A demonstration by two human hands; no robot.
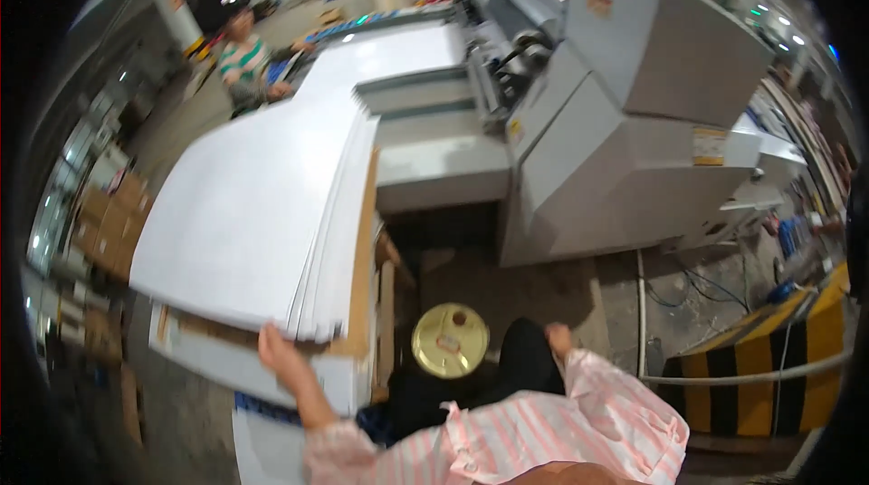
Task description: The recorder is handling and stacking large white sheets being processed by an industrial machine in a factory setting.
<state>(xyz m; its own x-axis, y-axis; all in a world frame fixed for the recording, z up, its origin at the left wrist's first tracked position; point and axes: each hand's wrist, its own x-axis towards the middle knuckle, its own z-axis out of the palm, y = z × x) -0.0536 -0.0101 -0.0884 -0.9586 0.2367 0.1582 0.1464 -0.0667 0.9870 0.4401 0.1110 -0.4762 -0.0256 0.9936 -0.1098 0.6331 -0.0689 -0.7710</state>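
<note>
A stack of large white paper sheets (244, 204) lies on a brown board to my left, its near edges fanned and slightly curled. My left hand (282, 356) is closed on the near edge of the sheets, thumb uppermost; its other fingers are partly hidden. Beside my right knee hangs my right hand (559, 338), fingers curled in, with nothing seen in it. A round yellowish metal lid or drum top (450, 341) is on the floor in front of my legs, left of my right hand.
A big grey machine (625, 159) stands ahead and to the right, with more white sheet on its feed table. Another person (249, 64) is at the table's far left side. A yellow-and-black striped block (769, 349) and hoses lie right; cartons (113, 218) stand left.
</note>
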